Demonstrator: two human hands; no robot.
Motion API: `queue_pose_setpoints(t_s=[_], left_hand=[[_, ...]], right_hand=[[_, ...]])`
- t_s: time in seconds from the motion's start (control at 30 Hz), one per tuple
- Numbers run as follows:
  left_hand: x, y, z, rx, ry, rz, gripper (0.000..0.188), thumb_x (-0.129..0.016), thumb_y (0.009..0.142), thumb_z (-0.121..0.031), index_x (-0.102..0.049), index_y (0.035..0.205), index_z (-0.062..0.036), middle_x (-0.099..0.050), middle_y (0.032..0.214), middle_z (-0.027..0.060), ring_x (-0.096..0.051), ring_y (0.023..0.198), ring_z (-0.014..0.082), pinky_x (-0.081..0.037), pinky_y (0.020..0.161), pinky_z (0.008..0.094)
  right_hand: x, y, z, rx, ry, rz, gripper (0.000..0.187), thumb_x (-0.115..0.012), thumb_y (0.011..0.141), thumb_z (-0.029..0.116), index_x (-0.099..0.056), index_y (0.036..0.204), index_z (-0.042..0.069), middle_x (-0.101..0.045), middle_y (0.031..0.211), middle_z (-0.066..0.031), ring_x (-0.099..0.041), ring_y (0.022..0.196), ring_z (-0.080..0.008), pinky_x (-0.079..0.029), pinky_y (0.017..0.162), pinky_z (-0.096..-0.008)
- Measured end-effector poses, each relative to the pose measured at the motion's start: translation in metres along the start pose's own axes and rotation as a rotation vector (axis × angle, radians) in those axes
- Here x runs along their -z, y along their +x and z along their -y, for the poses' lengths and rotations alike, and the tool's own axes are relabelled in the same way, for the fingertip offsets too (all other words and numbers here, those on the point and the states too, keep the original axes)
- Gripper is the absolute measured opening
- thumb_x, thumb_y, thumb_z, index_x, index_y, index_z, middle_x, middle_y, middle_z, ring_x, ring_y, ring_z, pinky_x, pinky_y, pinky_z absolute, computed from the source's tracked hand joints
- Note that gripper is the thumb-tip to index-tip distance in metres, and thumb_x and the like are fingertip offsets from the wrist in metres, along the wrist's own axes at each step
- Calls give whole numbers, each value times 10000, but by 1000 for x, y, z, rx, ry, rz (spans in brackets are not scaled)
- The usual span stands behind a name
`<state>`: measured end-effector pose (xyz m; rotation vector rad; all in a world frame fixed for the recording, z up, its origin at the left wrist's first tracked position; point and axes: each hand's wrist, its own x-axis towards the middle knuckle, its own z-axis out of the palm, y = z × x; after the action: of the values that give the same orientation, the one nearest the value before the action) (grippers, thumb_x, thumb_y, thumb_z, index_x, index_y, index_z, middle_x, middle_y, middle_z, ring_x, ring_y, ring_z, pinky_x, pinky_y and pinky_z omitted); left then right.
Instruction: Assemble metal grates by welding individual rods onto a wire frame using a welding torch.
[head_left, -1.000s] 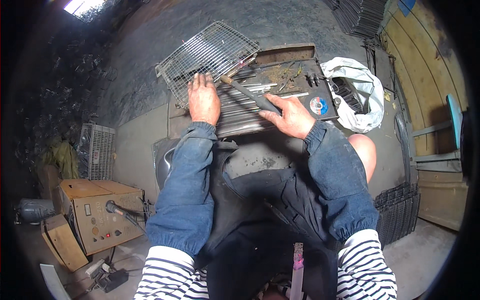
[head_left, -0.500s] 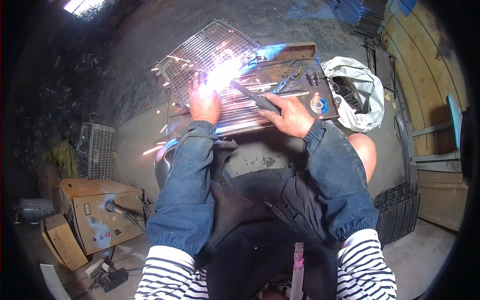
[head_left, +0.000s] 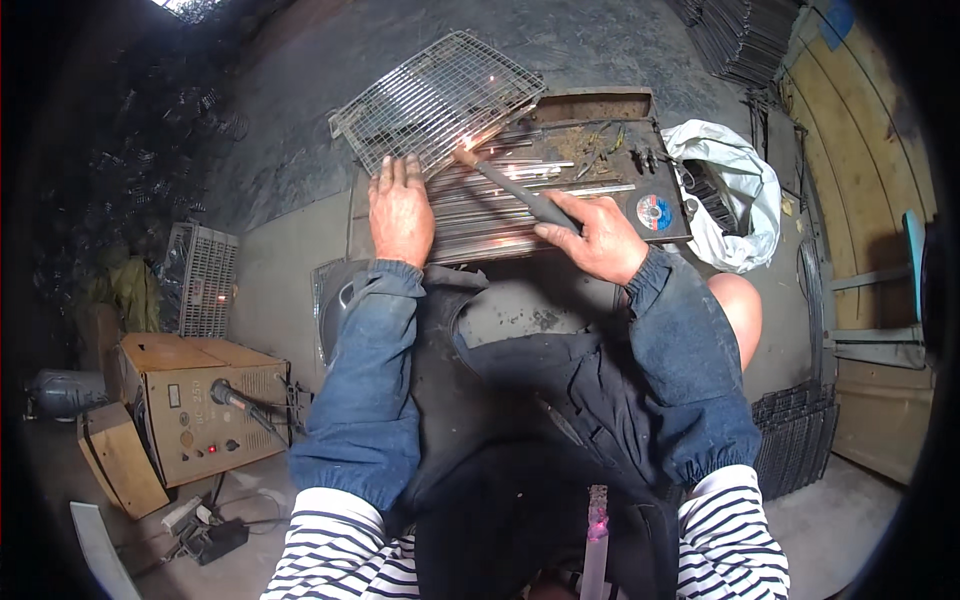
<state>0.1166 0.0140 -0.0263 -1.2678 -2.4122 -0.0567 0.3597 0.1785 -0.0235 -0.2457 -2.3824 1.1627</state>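
My right hand [head_left: 596, 238] is closed round the handle of a welding torch [head_left: 527, 197]. The torch's tip meets the near edge of a wire mesh rack [head_left: 440, 95], where a small orange glow shows. My left hand [head_left: 402, 212] lies palm down with its fingers stretched out, the fingertips at the rack's near left edge; its thumb is not clearly seen. Under both hands, several thin metal rods [head_left: 480, 222] lie side by side on a low metal workbench [head_left: 665, 190]. The rack rests partly over the bench and juts out beyond its far left side.
A cutting disc [head_left: 654, 212] and small tools lie on the bench's right side. Beside it stands a white sack [head_left: 755, 200] of dark metal parts. A welding machine [head_left: 205, 415] with a cable is at the lower left. Stacked dark grids [head_left: 795, 425] are at the right.
The bright arc and flying sparks have died down to a small glow. In the picture, the rack, bench and sack have shifted slightly right. My left fingers now show plainly.
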Motion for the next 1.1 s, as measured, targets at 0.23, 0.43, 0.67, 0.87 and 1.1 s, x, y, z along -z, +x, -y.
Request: queue_pose_setpoints(t_s=[0.23, 0.43, 0.67, 0.87, 1.1], left_hand=[[-3, -1, 3, 10, 17, 33, 474, -439, 943, -66, -538, 1397, 28, -579, 1405, 212, -461, 1405, 332, -358, 1123, 472], [-7, -1, 4, 40, -71, -17, 518, -451, 920, -44, -495, 1426, 59, -569, 1402, 249, -476, 1391, 326, -372, 1095, 457], [-4, 0, 4, 48, -77, -6, 591, -503, 863, -15, -453, 1443, 88, -557, 1414, 257, -486, 1382, 325, -377, 1088, 454], [14, -2, -4, 48, -144, 92, 646, -649, 834, -121, -463, 1421, 73, -518, 1457, 242, -469, 1385, 337, -358, 1117, 503], [12, -3, -5, -11, 6, 44, 439, -629, 830, -64, -599, 1254, 48, -585, 1331, 213, -511, 1312, 346, -424, 997, 540]], right_hand=[[-17, 7, 4, -68, 20, 123, 473, -722, 931, 263, -606, 1284, -30, -705, 936, -251, -721, 819, -351, -552, 745, -389], [-26, 8, 3, 23, -3, 81, 460, -730, 923, 256, -613, 1269, -24, -697, 849, -242, -710, 731, -358, -547, 672, -400], [-28, 11, 5, -2, -23, 90, 418, -716, 929, 252, -625, 1241, -11, -691, 811, -241, -708, 722, -368, -549, 670, -406], [-28, 11, 0, 33, -30, 109, 385, -710, 927, 249, -636, 1238, 33, -711, 880, -221, -712, 785, -378, -552, 720, -421], [-25, 12, 6, 43, -4, 81, 410, -708, 924, 249, -626, 1238, -1, -710, 895, -222, -709, 805, -386, -544, 705, -430]])
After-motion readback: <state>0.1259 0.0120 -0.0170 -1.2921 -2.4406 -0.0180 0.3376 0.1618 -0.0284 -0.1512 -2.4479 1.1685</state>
